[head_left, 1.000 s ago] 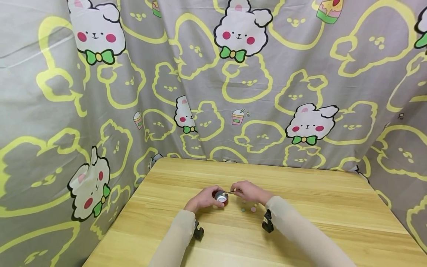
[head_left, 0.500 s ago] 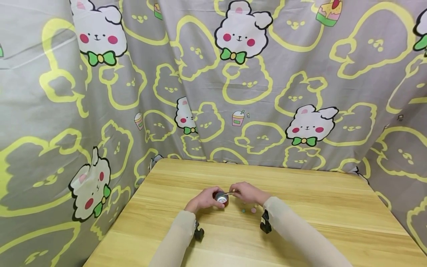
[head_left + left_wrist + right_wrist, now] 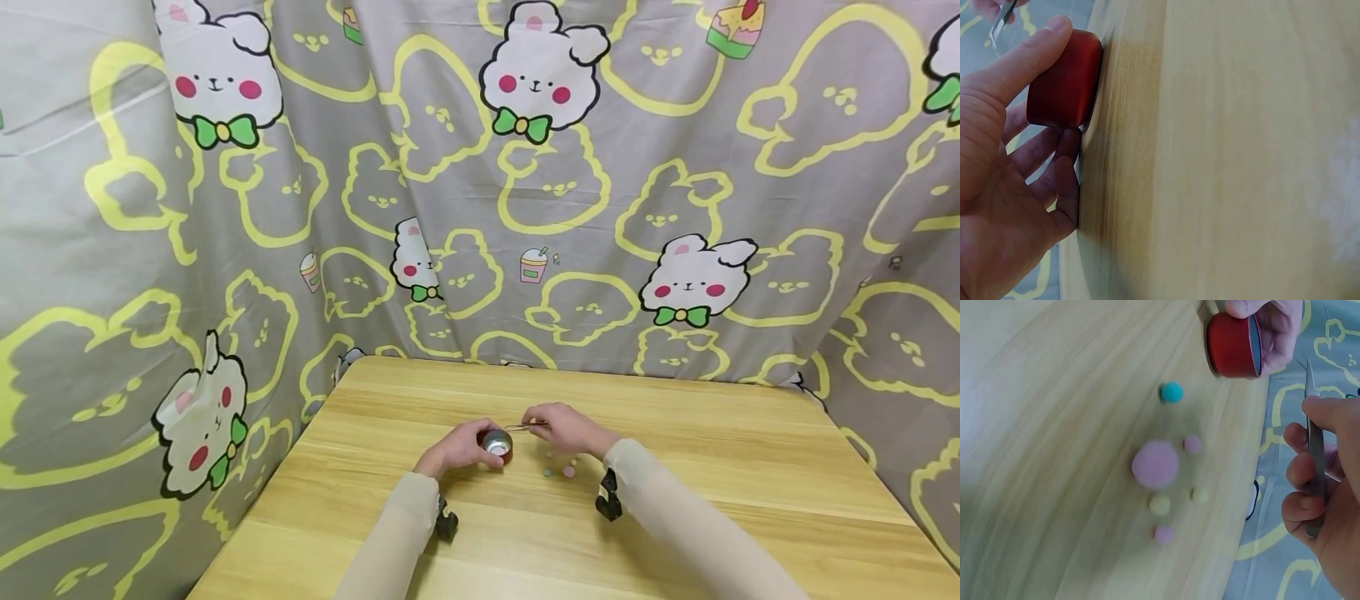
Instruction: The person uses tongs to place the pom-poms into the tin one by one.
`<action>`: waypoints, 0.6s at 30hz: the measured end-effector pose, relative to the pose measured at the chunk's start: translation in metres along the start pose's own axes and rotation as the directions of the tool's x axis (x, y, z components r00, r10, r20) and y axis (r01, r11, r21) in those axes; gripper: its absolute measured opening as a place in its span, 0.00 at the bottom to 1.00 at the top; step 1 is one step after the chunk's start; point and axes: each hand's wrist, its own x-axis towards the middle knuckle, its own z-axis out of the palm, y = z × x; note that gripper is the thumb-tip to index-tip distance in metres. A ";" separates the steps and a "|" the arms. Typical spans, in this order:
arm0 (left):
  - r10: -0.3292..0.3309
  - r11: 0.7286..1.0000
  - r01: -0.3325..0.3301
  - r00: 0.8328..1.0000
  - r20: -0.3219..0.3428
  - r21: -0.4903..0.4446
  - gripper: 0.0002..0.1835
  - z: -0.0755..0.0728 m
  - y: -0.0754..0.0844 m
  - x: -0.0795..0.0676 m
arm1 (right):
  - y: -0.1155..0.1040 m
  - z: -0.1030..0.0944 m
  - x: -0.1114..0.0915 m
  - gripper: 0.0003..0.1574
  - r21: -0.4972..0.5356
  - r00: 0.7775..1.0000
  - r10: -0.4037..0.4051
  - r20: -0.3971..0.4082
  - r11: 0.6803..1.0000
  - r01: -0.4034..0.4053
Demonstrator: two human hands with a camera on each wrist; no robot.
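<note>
A small round red tin [image 3: 1233, 345] with a silvery inside stands upright on the table. My left hand [image 3: 461, 448] holds it from the left, thumb on the near side and fingers around the far side. My right hand [image 3: 562, 429] grips metal tweezers [image 3: 1315, 450] between thumb and fingers. Their tips are slightly apart with nothing between them, just past the tin's right rim in the head view. Near my right hand lie loose pompoms: a large pink one [image 3: 1155, 465], a teal one [image 3: 1172, 392], and several smaller pink and pale yellow ones [image 3: 1159, 505].
The light wooden table [image 3: 675, 500] reaches back to a grey curtain [image 3: 465, 192] printed with cartoon rabbits. Black wrist devices [image 3: 609, 497] sit on both sleeves.
The tweezers have drawn back from over the tin's opening, up and to the right. A pale speck at their tips a second ago no longer shows there. My left hand and the tin stay put.
</note>
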 end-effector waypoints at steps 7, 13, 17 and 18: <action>-0.001 1.000 0.001 1.000 0.001 -0.031 0.24 0.000 -0.002 0.001 | 0.007 -0.011 -0.016 0.07 0.013 0.999 -0.020 -0.040 1.000 0.021; 0.005 1.000 -0.005 1.000 0.000 -0.017 0.24 0.001 -0.003 0.002 | 0.016 -0.015 -0.032 0.08 -0.015 0.997 -0.034 -0.066 0.999 0.033; 0.007 1.000 -0.007 1.000 -0.002 -0.009 0.24 0.002 -0.004 0.002 | 0.020 -0.018 -0.042 0.08 -0.008 0.999 0.035 -0.042 0.999 -0.035; 0.008 1.000 -0.008 1.000 -0.002 -0.009 0.24 0.002 -0.004 0.002 | 0.022 -0.019 -0.044 0.08 -0.007 0.998 0.050 -0.038 0.999 -0.050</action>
